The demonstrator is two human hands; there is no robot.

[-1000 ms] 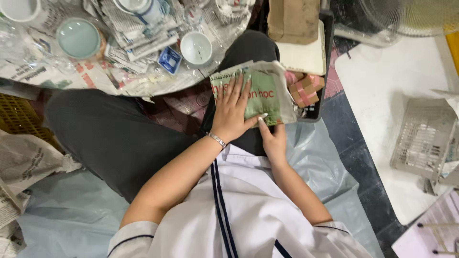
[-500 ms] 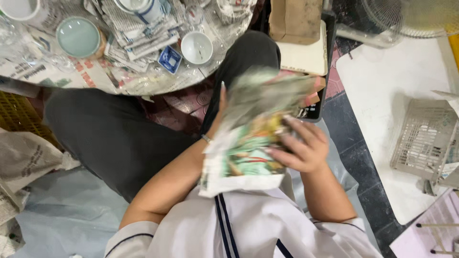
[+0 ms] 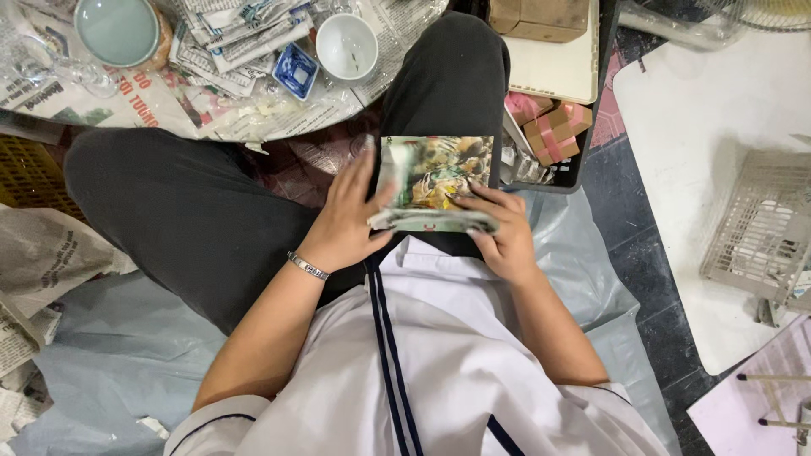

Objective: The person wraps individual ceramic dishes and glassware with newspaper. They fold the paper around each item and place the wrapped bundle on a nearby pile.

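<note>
My left hand [image 3: 342, 224] lies flat against the left edge of a folded printed packet [image 3: 435, 181] on my lap, fingers stretched toward twelve o'clock, wrist bent, a bracelet [image 3: 308, 268] on it. My right hand [image 3: 498, 232] grips the packet's lower right corner from five o'clock, thumb on top. A white cup [image 3: 347, 46] sits at eleven o'clock, pink boxes [image 3: 549, 127] at two.
</note>
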